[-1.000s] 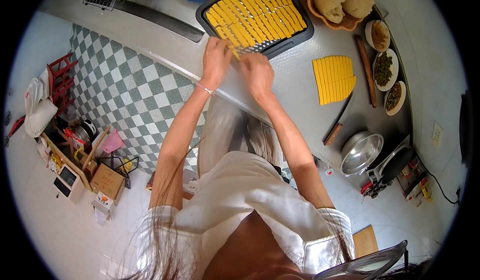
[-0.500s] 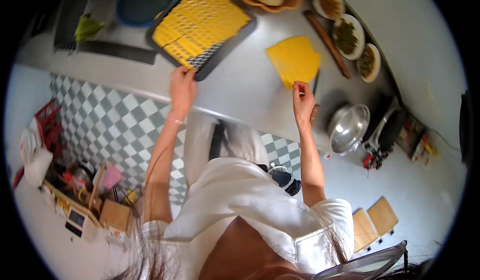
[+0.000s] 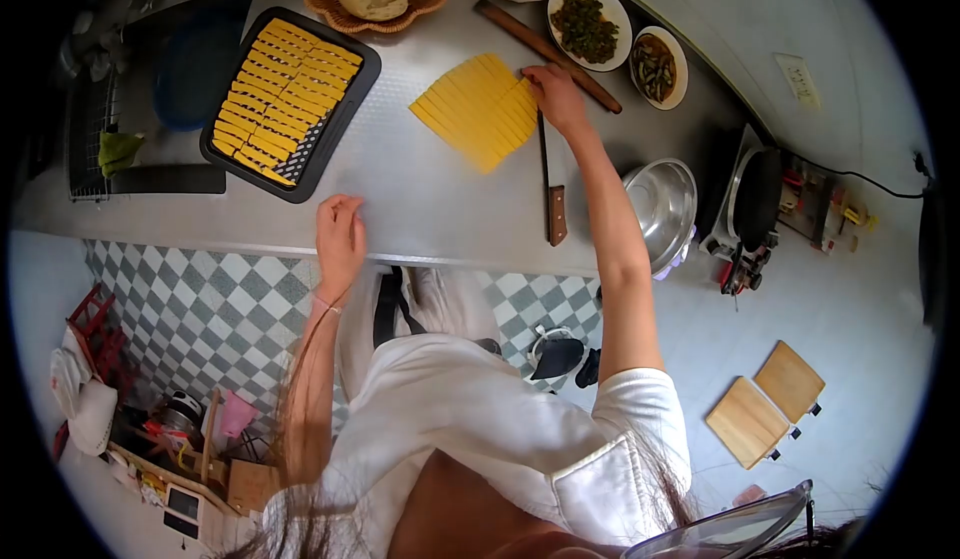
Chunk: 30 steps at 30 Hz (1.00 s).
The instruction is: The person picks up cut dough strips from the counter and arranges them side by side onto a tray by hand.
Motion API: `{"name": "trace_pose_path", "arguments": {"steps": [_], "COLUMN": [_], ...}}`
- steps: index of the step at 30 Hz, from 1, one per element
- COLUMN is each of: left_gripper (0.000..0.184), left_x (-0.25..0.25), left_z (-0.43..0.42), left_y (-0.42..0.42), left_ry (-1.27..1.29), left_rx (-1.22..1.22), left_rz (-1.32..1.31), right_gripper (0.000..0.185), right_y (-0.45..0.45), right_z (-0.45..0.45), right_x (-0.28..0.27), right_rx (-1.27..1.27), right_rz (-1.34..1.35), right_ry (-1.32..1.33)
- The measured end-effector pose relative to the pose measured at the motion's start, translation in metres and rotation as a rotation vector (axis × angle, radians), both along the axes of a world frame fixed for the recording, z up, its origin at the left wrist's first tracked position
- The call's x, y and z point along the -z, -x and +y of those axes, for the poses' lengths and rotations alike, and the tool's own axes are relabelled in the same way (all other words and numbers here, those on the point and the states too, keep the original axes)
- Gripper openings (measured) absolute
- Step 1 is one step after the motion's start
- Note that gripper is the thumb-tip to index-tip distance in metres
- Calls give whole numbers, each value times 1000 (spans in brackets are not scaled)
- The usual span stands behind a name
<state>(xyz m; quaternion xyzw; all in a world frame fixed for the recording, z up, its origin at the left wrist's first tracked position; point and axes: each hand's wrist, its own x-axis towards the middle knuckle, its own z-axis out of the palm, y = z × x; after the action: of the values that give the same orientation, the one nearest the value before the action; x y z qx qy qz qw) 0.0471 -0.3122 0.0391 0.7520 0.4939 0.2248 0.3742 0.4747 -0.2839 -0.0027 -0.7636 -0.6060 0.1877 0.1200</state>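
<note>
A yellow sheet of dough cut into strips (image 3: 478, 109) lies fanned on the steel counter. My right hand (image 3: 556, 97) reaches over its right edge, fingertips pinched at the end of the outermost strip. Just below that hand lies a knife with a wooden handle (image 3: 556, 215), its blade pointing to the sheet. My left hand (image 3: 341, 237) is over the counter's front edge, fingers loosely curled together with nothing visible in them. Up and left of it stands a black perforated tray (image 3: 338, 131), bearing rows of yellow dough strips (image 3: 280, 84); the hand is apart from the tray.
Behind the sheet lie a wooden rolling pin (image 3: 548, 56) and bowls of food (image 3: 590, 27). A basket of buns (image 3: 380, 21) stands at the back. To the right are a metal bowl (image 3: 660, 214) and a black pan (image 3: 757, 194); a sink (image 3: 165, 179) is at left.
My left hand has come away from the tray's corner. My right hand has moved from the sheet's near tip to its right edge. The view has shifted, uncovering the knife.
</note>
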Motion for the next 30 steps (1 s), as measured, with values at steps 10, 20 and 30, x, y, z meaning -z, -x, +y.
{"name": "trace_pose_path", "arguments": {"steps": [10,20,30], "left_gripper": [27,27,28], "left_x": [-9,-9,-3], "left_z": [-19,-23,-21], "left_y": [-3,-6,3], "left_ry": [7,30,36], "left_rx": [-63,-68,-71], "left_rz": [12,-22,-42], "right_gripper": [5,5,10], "right_y": [-16,-25,-13], "right_z": [17,21,-21], "right_x": [-1,-3,-51], "right_rx": [-339,-417,-356], "right_rz": [-62,-15,-66], "right_ry": [-38,-23,-86]}}
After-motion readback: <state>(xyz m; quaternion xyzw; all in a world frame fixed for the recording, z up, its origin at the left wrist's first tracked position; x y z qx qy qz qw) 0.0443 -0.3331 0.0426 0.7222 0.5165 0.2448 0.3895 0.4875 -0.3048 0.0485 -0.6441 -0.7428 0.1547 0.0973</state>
